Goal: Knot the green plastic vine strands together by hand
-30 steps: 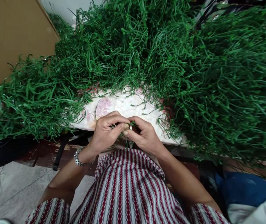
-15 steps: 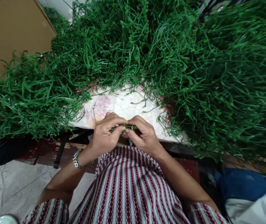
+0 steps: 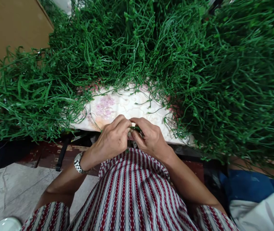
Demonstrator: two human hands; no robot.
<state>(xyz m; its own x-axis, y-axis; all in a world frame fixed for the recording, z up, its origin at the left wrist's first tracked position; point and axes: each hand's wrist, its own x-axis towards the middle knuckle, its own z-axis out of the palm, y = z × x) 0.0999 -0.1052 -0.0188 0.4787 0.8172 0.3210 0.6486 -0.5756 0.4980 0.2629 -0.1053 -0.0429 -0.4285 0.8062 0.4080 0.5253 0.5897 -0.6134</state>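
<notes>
Both hands meet over the near edge of the table, above my lap. Between the fingertips is a small piece of green artificial grass stem (image 3: pixel 136 128), mostly covered by the fingers. My left hand (image 3: pixel 115 134), with a watch on its wrist, is closed around the stem's left end, its back turned up. My right hand (image 3: pixel 150 134) pinches the same piece between thumb and curled fingers. A big heap of green artificial grass (image 3: pixel 127 48) curves around the floral-patterned white tabletop (image 3: pixel 127 101) in front of me. A few loose strands (image 3: pixel 149 107) lie on that cloth.
A brown cardboard panel (image 3: pixel 12 29) stands at the far left. Below the tabletop runs a worn dark red wooden bench (image 3: pixel 47 157) with a black strap (image 3: pixel 62 155). Blue cloth (image 3: pixel 250 186) is at lower right, and a white round lid (image 3: pixel 7 224) at lower left.
My left hand has rolled over so its back faces up and its thumb is hidden. The green piece shows less between the hands. The view has shifted slightly.
</notes>
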